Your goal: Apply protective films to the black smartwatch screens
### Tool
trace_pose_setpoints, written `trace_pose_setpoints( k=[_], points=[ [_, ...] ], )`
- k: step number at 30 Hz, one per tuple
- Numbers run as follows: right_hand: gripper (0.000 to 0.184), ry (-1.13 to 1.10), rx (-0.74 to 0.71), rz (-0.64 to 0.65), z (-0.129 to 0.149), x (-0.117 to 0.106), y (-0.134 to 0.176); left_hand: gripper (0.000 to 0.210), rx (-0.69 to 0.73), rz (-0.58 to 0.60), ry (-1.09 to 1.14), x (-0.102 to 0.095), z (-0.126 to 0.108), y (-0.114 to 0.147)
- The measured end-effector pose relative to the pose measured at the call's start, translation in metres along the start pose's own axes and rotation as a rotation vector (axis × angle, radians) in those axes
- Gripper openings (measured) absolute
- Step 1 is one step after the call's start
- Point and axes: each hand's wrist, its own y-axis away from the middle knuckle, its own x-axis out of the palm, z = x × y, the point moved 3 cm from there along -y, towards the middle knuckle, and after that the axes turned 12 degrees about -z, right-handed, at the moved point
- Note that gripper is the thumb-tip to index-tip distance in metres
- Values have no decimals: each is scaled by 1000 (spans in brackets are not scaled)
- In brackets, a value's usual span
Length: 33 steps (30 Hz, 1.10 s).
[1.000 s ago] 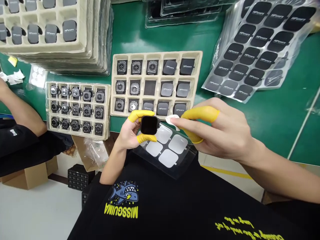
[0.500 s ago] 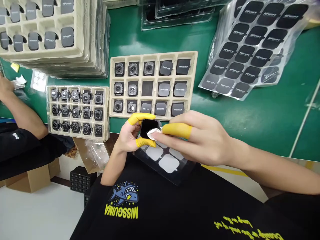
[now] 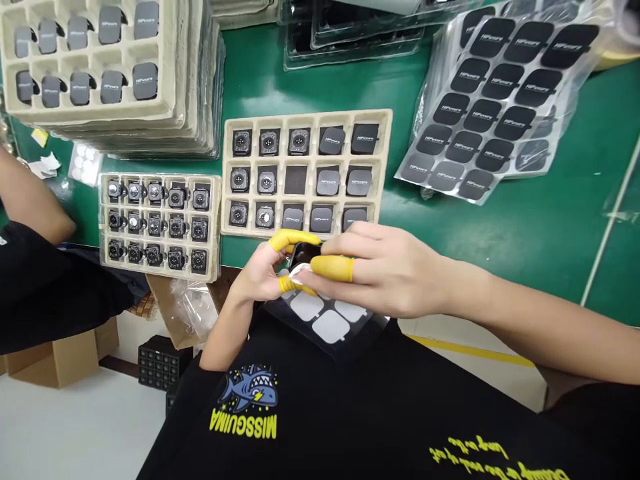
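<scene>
My left hand (image 3: 265, 270), with yellow finger cots on its thumb and index finger, grips a smartwatch (image 3: 304, 254) by its edges. The watch's black screen faces up, partly covered by my other hand. Pinched in my right hand (image 3: 385, 270), which has a yellow cot on one finger, is a small white cloth (image 3: 299, 273) pressed at the lower edge of the screen. Under both hands a dark sheet with pale rounded-square stickers (image 3: 331, 326) lies against my black shirt. Just beyond, a beige tray (image 3: 307, 119) holds watches and film-covered watches; one middle compartment shows only its dark bottom.
A second tray of watches (image 3: 216, 233) stands on the left. Stacked trays (image 3: 173, 107) rise behind it. Sheets of black labelled films (image 3: 483, 113) lie at the right, and clear plastic trays (image 3: 350, 47) at the back. A co-worker's arm (image 3: 35, 200) is at far left.
My right hand has shifted slightly left with the white cloth, towards the screen's lower left. The watch has tilted in my left hand. The co-worker's arm has moved left.
</scene>
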Motion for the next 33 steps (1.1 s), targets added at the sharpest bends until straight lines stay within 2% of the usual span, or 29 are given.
trace_pose_setpoints(
  k=[2, 4, 7, 10, 13, 16, 18, 20, 22, 23, 26, 27, 28, 31, 33],
  points=[
    [19, 54, -36, -21, -2, 8, -5, 80, -7, 5, -20, 1, 3, 0],
    [21, 145, -30, -23, -7, 11, -4, 83, -34, -50, -11, -2, 8, 2],
    [29, 206, 55, -67, -15, 0, 15, 81, -76, -132, 57, -8, 13, 8],
    [35, 264, 324, -160, -23, -22, 62, 74, -16, -181, 133, -13, 11, 12],
    [30, 474, 753, -122, -34, -40, 133, 73, 80, -215, 164, -15, 9, 11],
    [31, 702, 1013, -167, -37, -50, 201, 75, 152, -219, 124, -14, 9, 9],
    [30, 784, 1190, -129, -37, -50, 235, 78, 185, -211, 97, -13, 8, 8],
    [28, 778, 1328, -33, -35, -48, 251, 80, 188, -204, 73, -11, 7, 8],
    [27, 735, 1365, 43, -27, -48, 245, 81, 185, -191, 37, -10, 5, 8],
    [27, 728, 1345, 32, -21, -50, 233, 82, 187, -182, 12, -9, 4, 9],
    [32, 660, 1222, -171, 0, -58, 172, 83, 217, -140, -51, -5, 0, 9],
    [33, 534, 1189, -221, 6, -57, 147, 83, 230, -131, -71, -3, -1, 9],
    [36, 349, 1160, -213, 9, -52, 123, 83, 239, -121, -92, -1, -1, 9],
    [48, -192, 1172, 33, 9, -21, 71, 82, 246, -103, -137, 3, -4, 8],
    [47, -407, 1238, 160, 3, -2, 58, 81, 225, -90, -122, 3, -7, 10]
  ],
)
